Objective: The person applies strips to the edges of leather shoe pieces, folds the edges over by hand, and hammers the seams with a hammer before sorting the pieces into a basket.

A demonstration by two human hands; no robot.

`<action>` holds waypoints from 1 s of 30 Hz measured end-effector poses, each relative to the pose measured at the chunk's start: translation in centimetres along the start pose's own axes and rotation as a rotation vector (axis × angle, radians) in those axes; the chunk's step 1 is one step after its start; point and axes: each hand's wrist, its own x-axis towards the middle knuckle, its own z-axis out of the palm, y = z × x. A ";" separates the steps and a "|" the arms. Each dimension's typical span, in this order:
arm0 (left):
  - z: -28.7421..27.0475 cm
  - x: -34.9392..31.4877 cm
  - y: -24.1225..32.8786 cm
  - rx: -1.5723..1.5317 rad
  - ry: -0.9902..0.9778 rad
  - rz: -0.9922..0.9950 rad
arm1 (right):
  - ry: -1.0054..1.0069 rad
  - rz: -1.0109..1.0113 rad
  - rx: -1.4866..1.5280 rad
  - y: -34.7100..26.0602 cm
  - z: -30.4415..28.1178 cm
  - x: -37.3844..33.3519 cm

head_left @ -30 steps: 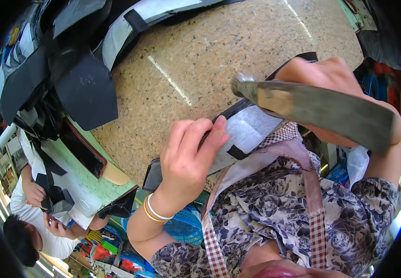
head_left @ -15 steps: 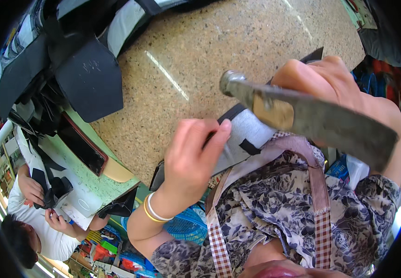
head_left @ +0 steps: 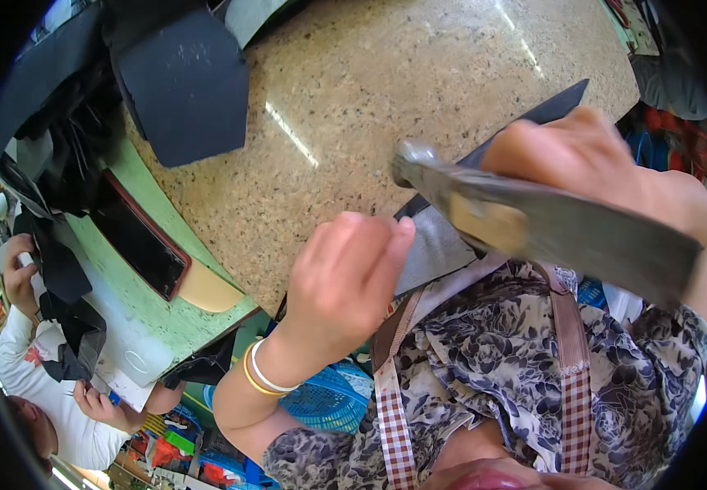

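Note:
My right hand [head_left: 558, 151] is wrapped round the handle of a hammer [head_left: 615, 229], whose round steel face points left over the work. The hammer is blurred by motion, and its handle is mostly hidden behind the fist. Beneath it lies a flat leather-like piece [head_left: 437, 245], grey with a black edge, on the speckled stone tabletop [head_left: 345, 106]. Its black edge runs up to the right and ends in a point beyond my right hand. My left hand [head_left: 341, 278] pinches the left end of this piece between thumb and fingers, just left of the hammer head.
Black leather-like panels [head_left: 182, 86] are heaped at the far left. Beside the stone stands a green bench [head_left: 137, 192] with a dark red-rimmed tray [head_left: 145, 245]. A co-worker's hand [head_left: 96, 404] holds black material there. A blue basket [head_left: 325, 400] sits below my left forearm.
The hammer has dropped slightly. The leather-like piece has shifted, baring more of its black edge beyond my right hand. At the left, the co-worker has raised one hand with black material.

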 end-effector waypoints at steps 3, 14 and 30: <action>-1.7 -0.2 1.4 0.071 0.061 -0.014 | -0.332 -0.101 0.096 -0.4 -0.7 0.4; -1.1 -2.2 -2.3 -0.114 0.027 -0.040 | -0.321 -0.067 0.081 0.2 1.1 -0.1; -0.1 -0.9 -1.3 -0.035 -0.067 0.049 | -0.417 0.063 0.210 1.3 0.2 -0.3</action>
